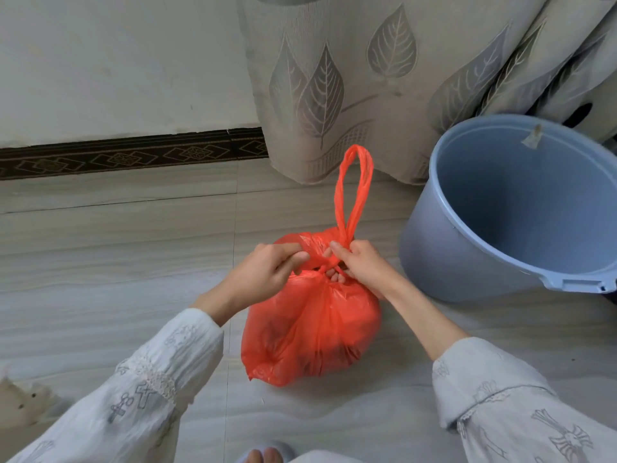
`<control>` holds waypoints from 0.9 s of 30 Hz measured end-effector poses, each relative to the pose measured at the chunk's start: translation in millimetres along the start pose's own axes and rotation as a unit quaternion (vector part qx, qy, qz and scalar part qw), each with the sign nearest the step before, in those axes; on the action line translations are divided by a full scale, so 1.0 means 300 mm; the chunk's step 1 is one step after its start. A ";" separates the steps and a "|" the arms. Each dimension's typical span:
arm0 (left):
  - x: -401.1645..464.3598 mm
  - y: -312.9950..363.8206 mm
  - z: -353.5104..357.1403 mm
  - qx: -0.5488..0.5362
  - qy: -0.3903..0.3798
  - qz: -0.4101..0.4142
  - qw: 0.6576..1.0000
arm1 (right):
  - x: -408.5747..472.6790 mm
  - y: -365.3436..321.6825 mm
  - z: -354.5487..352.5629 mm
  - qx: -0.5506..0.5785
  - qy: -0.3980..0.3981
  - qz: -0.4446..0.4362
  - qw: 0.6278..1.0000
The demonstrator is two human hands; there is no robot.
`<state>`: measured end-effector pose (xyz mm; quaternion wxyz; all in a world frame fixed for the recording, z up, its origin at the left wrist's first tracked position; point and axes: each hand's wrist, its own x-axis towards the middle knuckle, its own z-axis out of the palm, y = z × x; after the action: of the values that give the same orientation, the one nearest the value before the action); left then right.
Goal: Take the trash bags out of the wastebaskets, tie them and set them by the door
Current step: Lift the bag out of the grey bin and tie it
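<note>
On the floor beside the emptied wastebasket (507, 208), the trash bag (310, 329) sits upright. Left hand (267, 269) and right hand (360, 265) each pinch a handle, positioned apparently to cinch the knot.

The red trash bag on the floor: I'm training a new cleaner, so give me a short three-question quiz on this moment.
1. True or false: the red trash bag is still inside the blue wastebasket.
2. Multiple choice: what is the right hand gripping? A) the wastebasket rim B) the base of the bag's upright handle loop C) the curtain
3. Fill in: the left hand pinches the bag's other ____.

Key
1. False: it sits on the floor tiles beside the wastebasket.
2. B
3. Handle, pulled across at the bag's neck.
</note>
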<state>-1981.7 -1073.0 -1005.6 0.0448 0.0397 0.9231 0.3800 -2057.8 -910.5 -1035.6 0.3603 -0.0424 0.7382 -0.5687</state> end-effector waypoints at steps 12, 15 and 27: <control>-0.005 -0.011 0.042 -0.124 0.023 -0.069 0.990 | -0.044 -0.001 -0.043 0.010 -0.129 -0.012 0.991; -0.001 -0.050 0.106 -0.084 0.008 -0.062 0.994 | -0.064 -0.023 -0.047 -0.041 -0.147 -0.025 0.988; 0.029 -0.019 0.159 -0.016 0.027 -0.030 0.999 | -0.087 -0.051 -0.071 -0.181 -0.083 -0.064 0.978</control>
<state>-1985.3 -1042.8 -1043.7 0.0318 0.0013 0.9186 0.3939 -2056.3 -886.3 -1007.7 0.3695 -0.2008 0.7922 -0.4422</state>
